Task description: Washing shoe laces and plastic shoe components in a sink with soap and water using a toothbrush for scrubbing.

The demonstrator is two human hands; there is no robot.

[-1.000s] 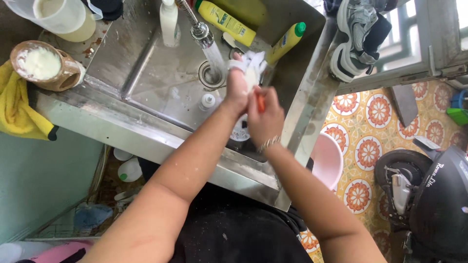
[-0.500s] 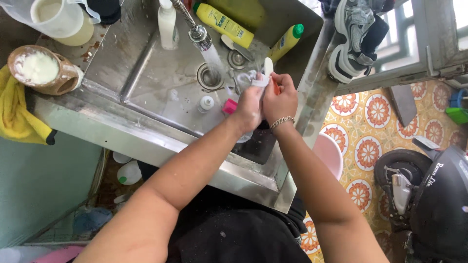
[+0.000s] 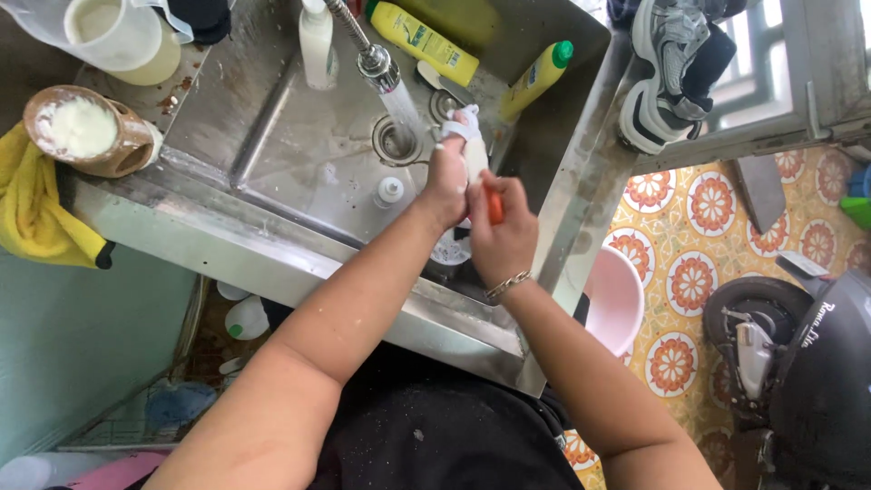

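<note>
Over the steel sink (image 3: 272, 118), near its right wall, the left hand (image 3: 446, 177) closes its fingers on a white sponge (image 3: 464, 127) against a blade beside the running tap (image 3: 376, 62). The right hand (image 3: 504, 240) grips the orange handle (image 3: 494, 207). Yellow bottles (image 3: 426, 41) crowd the back edge; the basin's left half lies open.

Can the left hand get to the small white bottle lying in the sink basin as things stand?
Probably yes. The small white bottle lies in the open on the sink floor, just beside the left hand, nothing between them. But that hand is closed on a white cloth, so it would have to let go first.
</note>
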